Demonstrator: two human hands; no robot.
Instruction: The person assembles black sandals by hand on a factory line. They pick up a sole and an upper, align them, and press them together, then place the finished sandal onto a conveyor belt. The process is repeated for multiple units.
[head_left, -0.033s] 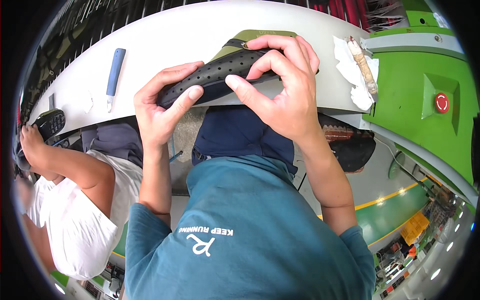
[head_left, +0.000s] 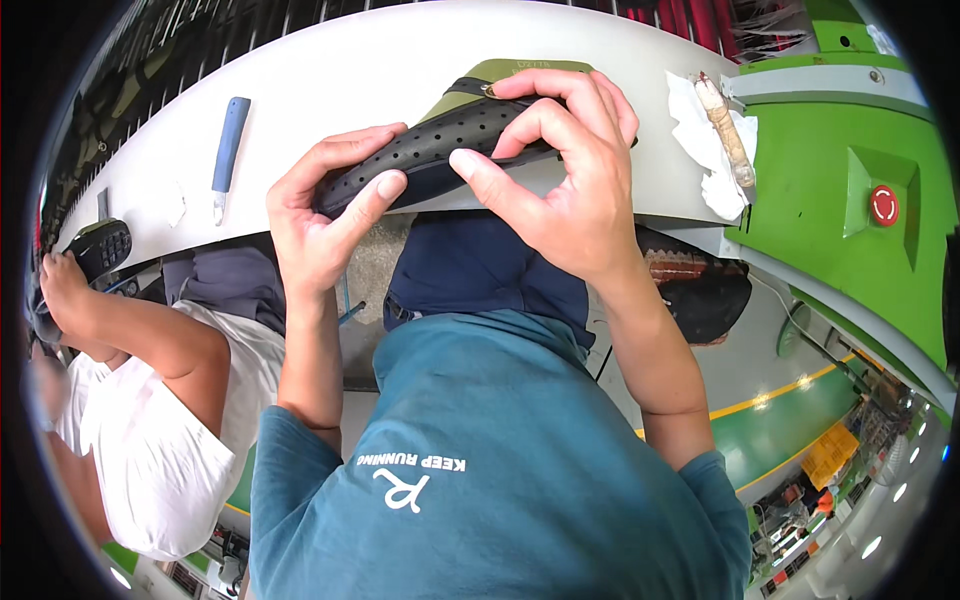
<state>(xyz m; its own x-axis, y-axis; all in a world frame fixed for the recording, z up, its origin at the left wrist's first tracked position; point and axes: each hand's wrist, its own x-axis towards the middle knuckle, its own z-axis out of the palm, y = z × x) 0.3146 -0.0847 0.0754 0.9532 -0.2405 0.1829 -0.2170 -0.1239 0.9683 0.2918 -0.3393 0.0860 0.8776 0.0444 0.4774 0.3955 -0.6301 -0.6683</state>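
Above the near edge of the white table (head_left: 330,60), both my hands hold a black shoe upper (head_left: 430,145) dotted with small round holes. An olive-green piece (head_left: 510,70) shows behind it, crossed by a black strap with a small metal ring. My left hand (head_left: 310,220) grips one end, thumb on the near side and fingers behind. On the other end, my right hand (head_left: 585,190) has curled fingers over the top, the thumb tip at the near edge. My palms hide both ends.
A blue-handled cutter (head_left: 229,150) lies left on the table. To the right, a wrapped stick (head_left: 728,135) rests on white paper (head_left: 690,120), beside a green machine (head_left: 810,150) with a red button (head_left: 884,206). At far left, a co-worker's hand (head_left: 65,285) holds a dark item (head_left: 100,248).
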